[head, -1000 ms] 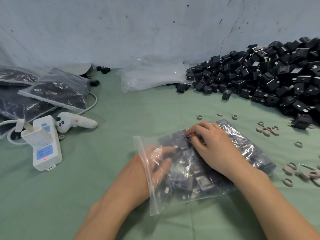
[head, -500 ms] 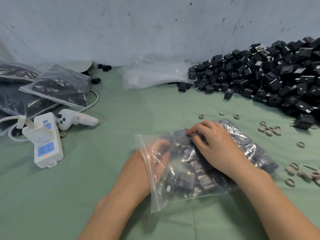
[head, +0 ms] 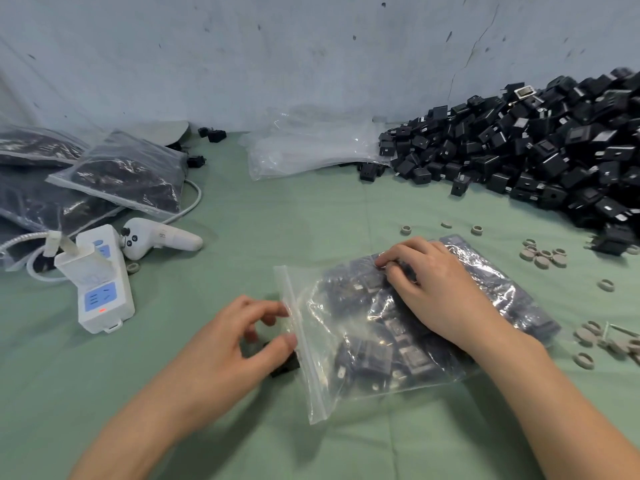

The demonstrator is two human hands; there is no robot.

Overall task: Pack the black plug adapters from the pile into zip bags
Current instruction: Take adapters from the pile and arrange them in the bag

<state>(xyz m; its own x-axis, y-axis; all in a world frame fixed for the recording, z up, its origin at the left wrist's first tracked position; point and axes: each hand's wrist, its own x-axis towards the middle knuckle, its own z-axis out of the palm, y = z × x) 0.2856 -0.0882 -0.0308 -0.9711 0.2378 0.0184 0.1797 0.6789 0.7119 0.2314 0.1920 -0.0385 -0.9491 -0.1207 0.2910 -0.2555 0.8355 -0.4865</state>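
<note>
My left hand (head: 235, 344) is nearest to me, just left of the zip bag (head: 346, 375). Its fingers are bent, and the tips of the thumb and first finger sit right at the bag's zip edge. I cannot tell if they pinch the edge or only touch it. One loose adapter (head: 285, 367) lies on the green desk (head: 242, 237) under that hand, right at the mouth of the bag.

The zip bag lies flat on the desk in front of me, with its mouth to the left. It is stuffed with black plug adapters (head: 370, 355). My right hand (head: 440, 292) rests on top of the bag, palm down. Its fingertips are bent a little and press on the plastic. It holds nothing.

Small grey rings (head: 543, 256) are scattered on the desk to the right of the bag. To the left lies a white power strip (head: 104, 289) with a little red light. Just behind it is a white controller (head: 156, 237).

Farther back on the left, filled bags (head: 124, 174) lie on top of each other. At the back in the middle is a heap of empty clear bags (head: 311, 150). At the back on the right is the big pile (head: 554, 150) of black adapters. It sits against the grey wall (head: 277, 46), and its left end touches the empty bags.
</note>
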